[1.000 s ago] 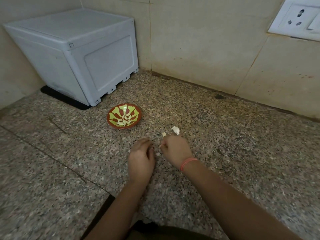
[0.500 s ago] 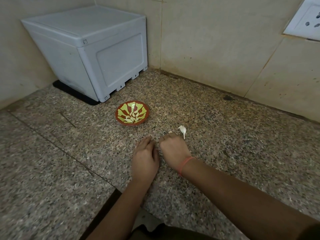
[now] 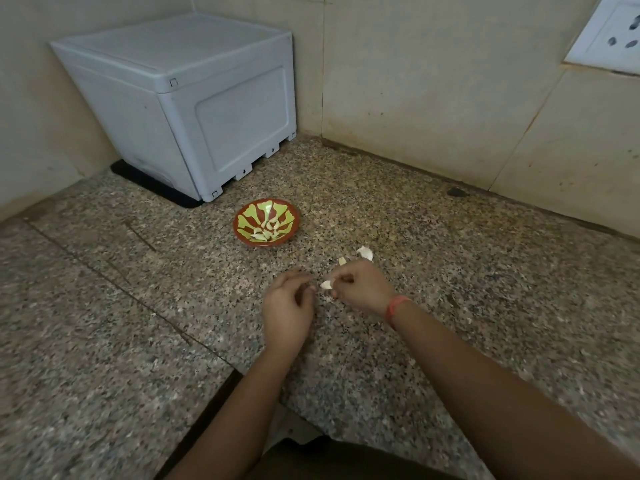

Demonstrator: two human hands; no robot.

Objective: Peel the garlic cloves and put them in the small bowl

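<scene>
The hands have drawn apart: the right hand (image 3: 360, 289) now pinches a pale, likely peeled garlic clove (image 3: 325, 284) in plain sight, while the left hand (image 3: 287, 306) curls beside it (holding skin or nothing, I cannot tell). The grey box (image 3: 180, 98) stands well clear, the small bowl (image 3: 237, 226) lies unobstructed ahead, and peel scraps (image 3: 365, 252) lie just beyond.

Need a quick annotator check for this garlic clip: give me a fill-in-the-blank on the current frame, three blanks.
1. The right hand pinches a garlic clove and wears an orange-red band on its ___.
2. The cloves lying in the small bowl have no skin on them: they are already ___.
3. The wall socket sits at the top ___ corner of the view.

Missing words: wrist; peeled; right.
</scene>
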